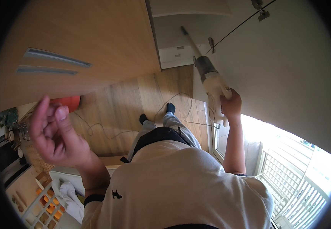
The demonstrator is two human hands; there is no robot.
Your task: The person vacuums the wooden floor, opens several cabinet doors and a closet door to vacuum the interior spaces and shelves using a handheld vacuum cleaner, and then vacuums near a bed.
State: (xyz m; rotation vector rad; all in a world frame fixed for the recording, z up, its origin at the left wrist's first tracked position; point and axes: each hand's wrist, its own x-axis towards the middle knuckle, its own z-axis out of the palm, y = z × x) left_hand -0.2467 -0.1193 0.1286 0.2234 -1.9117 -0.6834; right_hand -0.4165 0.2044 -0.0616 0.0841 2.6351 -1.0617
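My right hand [231, 106] grips the handle of a white handheld vacuum cleaner [213, 86] with a dark clear dust cup. Its long narrow nozzle [193, 45], dark at the tip, points into the open white cabinet [174, 34]; whether the tip touches a surface I cannot tell. A thin cord [202, 124] runs from the floor to the vacuum's lower end. Raised at the left, my left hand [59, 134] has loosely curled fingers and nothing visible in it. It is in front of a wooden panel [97, 37] with two recessed metal handles [58, 57].
On the right stands a white door panel [274, 65] with metal hinges [263, 15]. The cord loops over the wooden floor [119, 100] around my feet [170, 108]. A red object [71, 103] is at the left. White slatted furniture [285, 174] shows beyond the bright glazed door [219, 143].
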